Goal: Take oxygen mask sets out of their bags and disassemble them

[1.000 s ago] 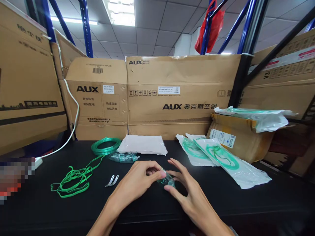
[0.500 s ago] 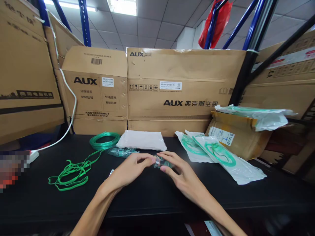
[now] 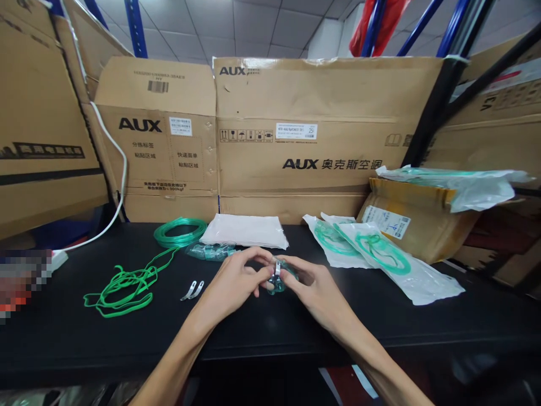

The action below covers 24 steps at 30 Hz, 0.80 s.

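Note:
My left hand (image 3: pixel 238 280) and my right hand (image 3: pixel 316 286) meet over the middle of the dark table. Between them is a small clear-green plastic mask (image 3: pixel 276 287), mostly covered by my fingers. A shiny bent metal strip (image 3: pixel 278 268) stands upright against the mask, pinched by the thumbs and fingertips of both hands. Two more metal strips (image 3: pixel 193 290) lie left of my left wrist. Farther left is a loose tangle of green elastic strap (image 3: pixel 122 288). Coiled green tubing (image 3: pixel 180 232) rests behind it, near clear-green plastic pieces (image 3: pixel 213 252).
A white flat packet (image 3: pixel 245 231) lies behind my hands. On the right, white pouches with green tubing (image 3: pixel 380 262) lie before a brown carton (image 3: pixel 422 225) topped by another pouch (image 3: pixel 482 189). Large AUX cardboard panels (image 3: pixel 329 146) wall the back. A white cable (image 3: pixel 124 169) runs down the left.
The mask has been turned, and the metal strip now shows upright between my thumbs. My hands have drawn closer together. The view has tilted down, and two loose metal strips now show.

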Tool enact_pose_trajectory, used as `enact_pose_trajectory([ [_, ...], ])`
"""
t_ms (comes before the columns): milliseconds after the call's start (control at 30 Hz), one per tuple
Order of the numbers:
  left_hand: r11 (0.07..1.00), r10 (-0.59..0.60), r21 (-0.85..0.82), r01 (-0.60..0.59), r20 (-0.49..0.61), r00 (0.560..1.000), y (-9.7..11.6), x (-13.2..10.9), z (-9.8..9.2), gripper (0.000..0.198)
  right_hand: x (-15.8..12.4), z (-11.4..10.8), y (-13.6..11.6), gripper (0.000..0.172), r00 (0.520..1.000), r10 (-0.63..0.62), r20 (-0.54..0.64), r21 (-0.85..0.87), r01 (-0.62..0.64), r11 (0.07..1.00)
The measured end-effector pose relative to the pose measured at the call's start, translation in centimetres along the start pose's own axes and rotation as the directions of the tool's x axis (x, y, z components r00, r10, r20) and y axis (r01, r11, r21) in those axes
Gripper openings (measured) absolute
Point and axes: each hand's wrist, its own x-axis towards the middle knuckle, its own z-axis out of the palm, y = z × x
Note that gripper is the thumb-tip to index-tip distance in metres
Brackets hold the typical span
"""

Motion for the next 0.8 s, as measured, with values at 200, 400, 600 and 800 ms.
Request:
enact_pose_trajectory([
  [200,0.992,-0.002,0.130,0.010,-0.066,0.998,0.87,-0.43,0.33,0.016,0.15,-0.06,0.61,0.035,0.998,0.005,-0.058,-0.008,-0.006,1.000],
  [400,0.984,0.074,0.164,-0.069,-0.022,0.997,0.92,-0.48,0.35,0.020,0.11,0.01,0.29,0.039,0.997,0.010,-0.083,-0.038,-0.013,0.999],
  [600,0.991,0.079,0.115,-0.074,-0.045,0.996,0.93,-0.42,0.30,0.024,-0.20,0.10,0.48,0.037,0.995,-0.024,-0.094,-0.123,0.012,0.992],
  [800,0.977,0.113,0.183,-0.111,-0.005,0.994,0.82,-0.57,-0.16,0.025,-0.42,0.22,0.21,0.035,0.991,-0.080,-0.110,-0.163,0.061,0.985],
])
